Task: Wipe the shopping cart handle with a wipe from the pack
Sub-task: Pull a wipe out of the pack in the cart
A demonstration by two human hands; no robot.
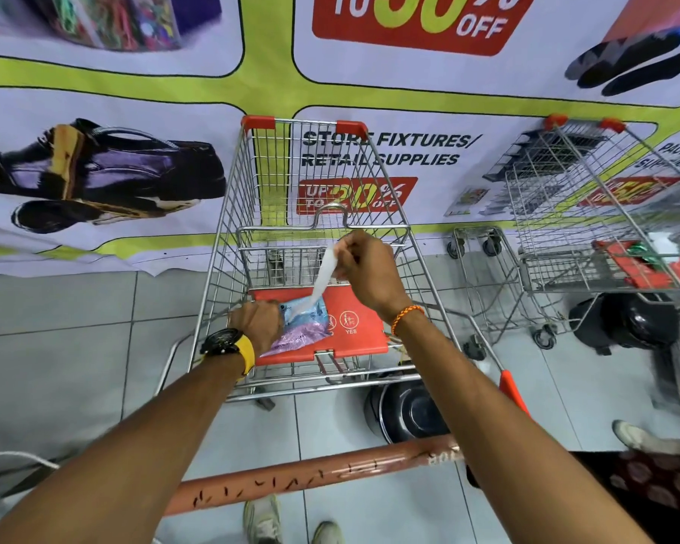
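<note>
Two wire carts are standing here; the near shopping cart [228, 214] is showing its scuffed orange handle [311, 479]. One blue-and-purple pack [305, 327] is lying on the red seat flap [360, 327], left hand [258, 323] pressing it. Right hand [364, 265] is pinching one white wipe [324, 274].

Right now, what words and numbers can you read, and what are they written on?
"OFF" after a cut-off number: red badge, top of the wall banner.
"STORE FIXTURES/ RETAIL SUPPLIES": banner heading behind the shopping cart.
"UP TO 20% OFF": red badge below it.
"YES": cart's red seat flap.
"PACKA... SUPPLIES": partly hidden, right banner panel.
Wipe pack, cart handle: print unreadable.
</note>
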